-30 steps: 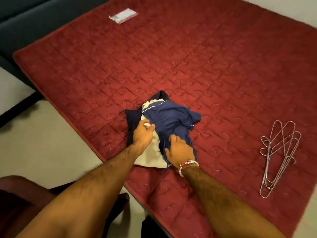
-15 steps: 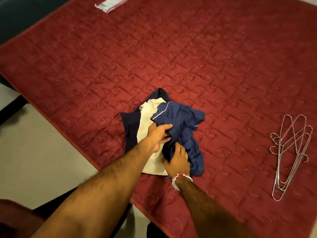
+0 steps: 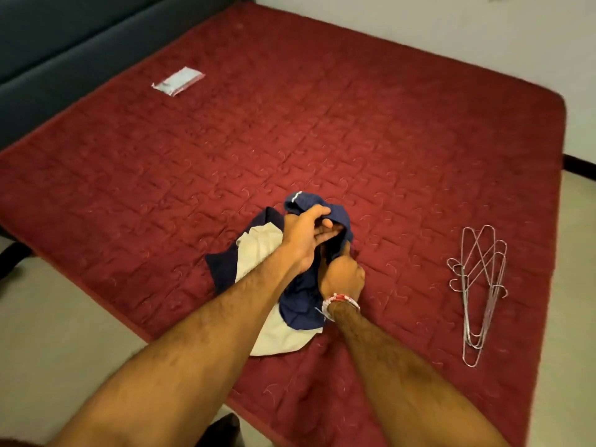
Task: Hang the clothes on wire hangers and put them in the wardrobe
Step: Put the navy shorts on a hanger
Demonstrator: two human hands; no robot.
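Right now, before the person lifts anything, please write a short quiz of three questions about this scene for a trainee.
1. True or false: the wire hangers lie on the red mattress, and nothing touches them.
2. Fill the gap: the cream garment lies partly ___ the navy garment.
3. What do the person's left grip and right grip both hold?
A. the wire hangers
B. the navy garment
C. the cream garment

Key: 1 true; 2 under; 3 B.
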